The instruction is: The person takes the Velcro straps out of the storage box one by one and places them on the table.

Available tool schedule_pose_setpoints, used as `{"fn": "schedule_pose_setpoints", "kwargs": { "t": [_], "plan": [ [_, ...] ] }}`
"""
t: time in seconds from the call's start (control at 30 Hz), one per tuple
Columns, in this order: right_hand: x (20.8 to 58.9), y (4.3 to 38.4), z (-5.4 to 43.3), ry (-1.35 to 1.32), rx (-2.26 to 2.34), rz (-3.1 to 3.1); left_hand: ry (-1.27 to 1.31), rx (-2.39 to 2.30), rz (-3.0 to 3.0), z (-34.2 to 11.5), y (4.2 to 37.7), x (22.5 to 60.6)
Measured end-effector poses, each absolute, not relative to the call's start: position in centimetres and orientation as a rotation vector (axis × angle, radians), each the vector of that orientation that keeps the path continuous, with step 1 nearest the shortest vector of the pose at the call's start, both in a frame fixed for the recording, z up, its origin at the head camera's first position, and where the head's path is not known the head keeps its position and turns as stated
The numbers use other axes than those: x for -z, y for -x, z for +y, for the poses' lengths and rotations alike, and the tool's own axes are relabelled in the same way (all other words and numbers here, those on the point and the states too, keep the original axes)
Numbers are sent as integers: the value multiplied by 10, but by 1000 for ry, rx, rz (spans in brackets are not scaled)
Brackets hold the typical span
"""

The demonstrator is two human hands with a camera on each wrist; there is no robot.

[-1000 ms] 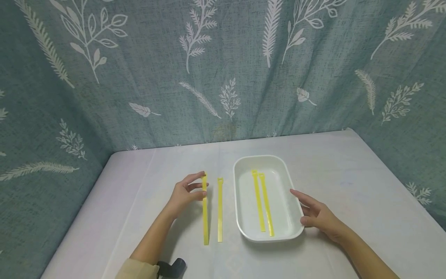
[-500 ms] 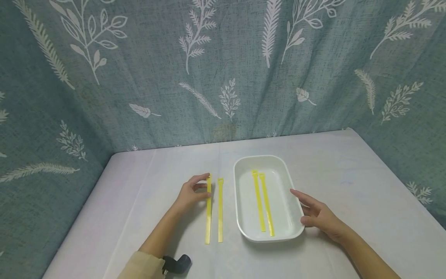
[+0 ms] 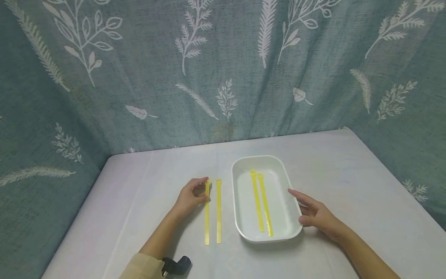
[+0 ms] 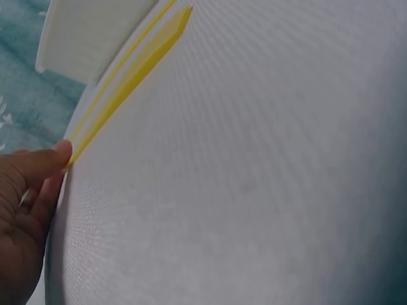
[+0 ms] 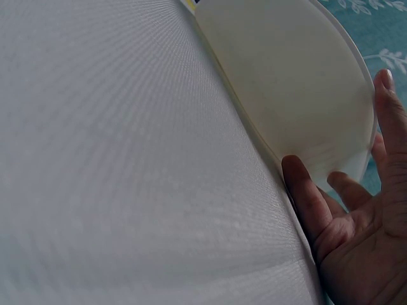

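Note:
In the head view my left hand (image 3: 191,197) pinches the slotted upper end of a narrow yellow strap (image 3: 207,221) between thumb and fingers. The strap lies lengthwise over the white table, parallel to a second yellow strap (image 3: 218,213) just to its right. From the left wrist view, the thumb (image 4: 48,162) is at the near end of the held strap (image 4: 137,79). A white rectangular tray (image 3: 234,193) stands to the right, with two more yellow straps (image 3: 260,205) side by side in it. My right hand (image 3: 318,217) rests against the tray's right side, fingers extended along the rim.
A white cloth covers the table (image 3: 167,162). Behind and at both sides hangs a blue-green curtain (image 3: 153,77) with white leaf prints. A dark device (image 3: 177,265) is strapped at my left wrist beside a beige sleeve (image 3: 143,267).
My left hand has moved slightly right and lowered the yellow strap alongside the other one on the table. The right hand and the tray keep their places.

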State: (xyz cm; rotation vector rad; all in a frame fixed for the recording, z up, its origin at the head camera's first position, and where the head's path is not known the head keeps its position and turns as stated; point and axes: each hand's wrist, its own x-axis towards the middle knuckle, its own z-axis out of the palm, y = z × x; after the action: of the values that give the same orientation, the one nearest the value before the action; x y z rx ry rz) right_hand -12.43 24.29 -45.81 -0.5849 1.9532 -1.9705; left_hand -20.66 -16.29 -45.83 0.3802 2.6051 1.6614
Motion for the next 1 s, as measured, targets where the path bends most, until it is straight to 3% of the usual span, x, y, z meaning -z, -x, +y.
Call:
{"fn": "schedule_pose_setpoints", "kwargs": {
  "t": [1.0],
  "plan": [
    [459, 124, 243, 584, 1969, 1951, -278, -1176, 2782, -167, 210, 449]
  ]
}}
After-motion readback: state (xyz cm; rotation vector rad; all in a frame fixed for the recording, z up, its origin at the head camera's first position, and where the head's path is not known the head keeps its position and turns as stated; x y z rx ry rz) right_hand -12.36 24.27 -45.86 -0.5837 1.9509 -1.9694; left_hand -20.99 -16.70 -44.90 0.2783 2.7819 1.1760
